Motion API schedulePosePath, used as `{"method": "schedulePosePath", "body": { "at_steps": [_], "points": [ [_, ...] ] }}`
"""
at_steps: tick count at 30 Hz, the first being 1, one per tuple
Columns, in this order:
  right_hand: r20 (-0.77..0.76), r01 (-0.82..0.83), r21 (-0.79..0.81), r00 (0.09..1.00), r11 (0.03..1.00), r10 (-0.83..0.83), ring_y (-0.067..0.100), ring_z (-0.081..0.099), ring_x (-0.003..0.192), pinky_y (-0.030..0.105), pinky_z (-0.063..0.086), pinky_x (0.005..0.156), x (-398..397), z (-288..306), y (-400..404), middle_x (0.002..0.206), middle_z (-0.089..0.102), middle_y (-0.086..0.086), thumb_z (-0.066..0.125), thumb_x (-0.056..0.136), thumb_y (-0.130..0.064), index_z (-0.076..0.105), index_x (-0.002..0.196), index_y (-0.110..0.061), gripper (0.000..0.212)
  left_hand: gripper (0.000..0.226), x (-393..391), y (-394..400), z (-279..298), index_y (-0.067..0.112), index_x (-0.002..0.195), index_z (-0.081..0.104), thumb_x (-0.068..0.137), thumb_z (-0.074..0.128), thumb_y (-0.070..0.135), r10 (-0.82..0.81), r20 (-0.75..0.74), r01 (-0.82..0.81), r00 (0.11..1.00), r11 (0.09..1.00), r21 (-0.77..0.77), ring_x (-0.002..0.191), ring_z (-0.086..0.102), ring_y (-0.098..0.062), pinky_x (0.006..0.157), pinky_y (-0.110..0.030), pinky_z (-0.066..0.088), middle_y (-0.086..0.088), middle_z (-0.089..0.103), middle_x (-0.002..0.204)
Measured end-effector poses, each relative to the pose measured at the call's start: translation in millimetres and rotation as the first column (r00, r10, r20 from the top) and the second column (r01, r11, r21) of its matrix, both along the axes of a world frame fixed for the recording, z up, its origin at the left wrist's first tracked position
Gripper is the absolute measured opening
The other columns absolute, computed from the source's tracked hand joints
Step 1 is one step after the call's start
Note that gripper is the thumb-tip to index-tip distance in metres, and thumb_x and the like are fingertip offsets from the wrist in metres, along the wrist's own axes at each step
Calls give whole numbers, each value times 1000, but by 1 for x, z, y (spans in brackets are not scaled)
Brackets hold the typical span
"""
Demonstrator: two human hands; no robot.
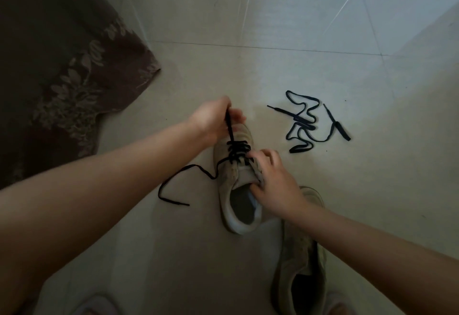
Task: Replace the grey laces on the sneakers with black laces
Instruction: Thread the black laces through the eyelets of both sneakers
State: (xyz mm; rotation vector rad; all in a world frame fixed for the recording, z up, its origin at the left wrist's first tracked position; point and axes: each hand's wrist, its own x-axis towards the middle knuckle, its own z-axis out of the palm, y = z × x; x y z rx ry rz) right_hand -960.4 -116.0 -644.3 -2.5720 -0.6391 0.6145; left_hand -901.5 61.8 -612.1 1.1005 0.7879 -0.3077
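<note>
sneakers (pixel 233 178): pale grey | laces (pixel 237 152): black | rug (pixel 62 66): brown, leaf pattern | floor (pixel 298 29): beige tiles

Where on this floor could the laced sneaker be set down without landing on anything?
Bare tile lies beyond the spare black lace, toward the far grout line, and between the brown patterned cloth and the sneaker. It is crowded nearer: the second sneaker, both arms, and the lace's loose end trailing left.

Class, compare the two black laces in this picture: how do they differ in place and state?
The threaded lace criss-crosses the sneaker, its one end pinched by the left hand; the spare lace lies loose and tangled on the floor, untouched. The right hand steadies the sneaker. Both laces are black and flat.
</note>
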Motion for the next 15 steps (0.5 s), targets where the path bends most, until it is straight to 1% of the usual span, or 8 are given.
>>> {"method": "schedulePosePath", "body": {
  "at_steps": [2, 4, 6, 9, 10, 12, 14, 15],
  "points": [
    [8, -11, 2, 1000, 1000, 11, 20, 50, 110, 24, 42, 74, 0, 0, -1, 138, 27, -1, 62, 81, -20, 31, 138, -30, 65, 25, 13, 8, 11, 16, 74, 43, 98, 36, 16, 50, 27, -52, 998, 998, 46, 46, 43, -10, 48, -20, 47, 6, 45, 45],
    [2, -45, 15, 999, 999, 45, 18, 38, 126, 24, 41, 90, 3, 1, -1, 144, 23, -2, 62, 81, -24, 30, 141, -29, 68, 28, 25, 18, 18, 16, 74, 44, 100, 36, 24, 67, 43, -72, 997, 990, 119, 36, 35, -6, 41, -14, 38, 9, 38, 39],
    [-50, -96, 35, 994, 995, 98, 17, 24, 137, 27, 30, 106, 7, 5, 0, 150, 20, -1, 61, 81, -27, 32, 143, -27, 68, 29, 34, 26, 25, 16, 77, 45, 101, 33, 26, 57, 65, -67, 996, 984, 165, 33, 29, -5, 38, -13, 30, 10, 34, 37],
    [-122, -5, 191, 992, 982, 29, 13, 24, 138, 26, 19, 113, 20, 21, 9, 149, 30, 2, 53, 88, -29, 46, 136, -21, 49, 28, 34, 26, 34, 16, 75, 47, 99, 33, 17, -157, 113, 109, 981, 931, 349, 32, 25, -5, 36, -13, 21, 9, 32, 40],
    [-174, 94, 271, 984, 958, -47, 9, 30, 135, 27, 21, 114, 26, 29, 14, 145, 37, 0, 51, 93, -30, 53, 129, -23, 38, 28, 28, 23, 36, 16, 72, 48, 97, 35, 16, -304, 108, 232, 946, 874, 428, 34, 27, -6, 37, -14, 21, 7, 34, 44],
    [-414, 294, 410, 903, 863, -112, -1, 45, 122, 30, 31, 111, 38, 47, 29, 132, 51, -5, 41, 96, -46, 57, 115, -34, 27, 30, 12, 13, 38, 16, 66, 49, 96, 40, 17, -621, 69, 490, 781, 677, 549, 42, 31, -8, 42, -18, 25, 6, 38, 50],
    [-658, 464, 487, 752, 740, -39, 3, 54, 117, 29, 39, 104, 46, 59, 41, 120, 61, -7, 29, 96, -56, 55, 109, -39, 34, 36, -5, 5, 38, 16, 61, 48, 96, 41, 18, -780, 40, 621, 624, 527, 580, 42, 34, -7, 43, -19, 29, 10, 41, 46],
    [-764, 585, 488, 646, 648, -8, 9, 57, 115, 30, 41, 103, 49, 61, 44, 116, 63, -4, 28, 98, -53, 55, 108, -34, 35, 38, -10, 4, 37, 16, 59, 47, 96, 41, 19, -802, 22, 637, 597, 490, 595, 41, 36, -6, 43, -18, 31, 10, 43, 45]
  ]
}}
